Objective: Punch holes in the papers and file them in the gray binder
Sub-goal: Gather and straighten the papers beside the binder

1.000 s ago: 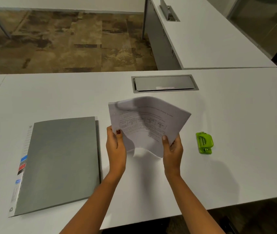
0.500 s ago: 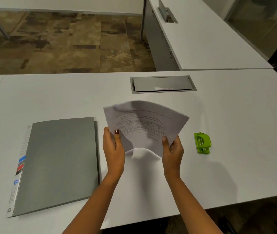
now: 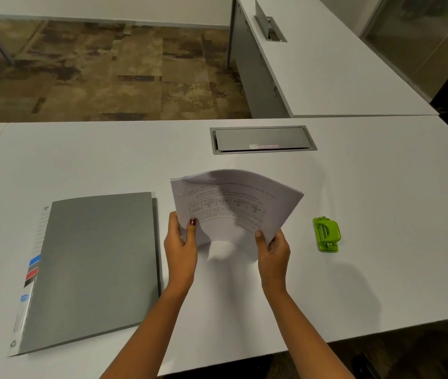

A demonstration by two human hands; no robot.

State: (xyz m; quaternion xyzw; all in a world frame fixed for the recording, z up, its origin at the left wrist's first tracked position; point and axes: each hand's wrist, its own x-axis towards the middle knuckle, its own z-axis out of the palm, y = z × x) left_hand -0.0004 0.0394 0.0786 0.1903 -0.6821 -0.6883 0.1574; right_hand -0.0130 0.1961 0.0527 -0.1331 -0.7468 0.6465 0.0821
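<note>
On the white table, the gray binder is seen closed at left. The papers, bowed more evenly than a second ago, are pinched by the left hand and right hand; the green hole punch is left untouched nearby.

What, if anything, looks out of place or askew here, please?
Only the papers stand out: gripped by the left hand and the right hand, they bow into an arch instead of lying flat. The gray binder lies closed, slightly slanted; the green hole punch sits apart. Nothing looks spilled or damaged.
</note>
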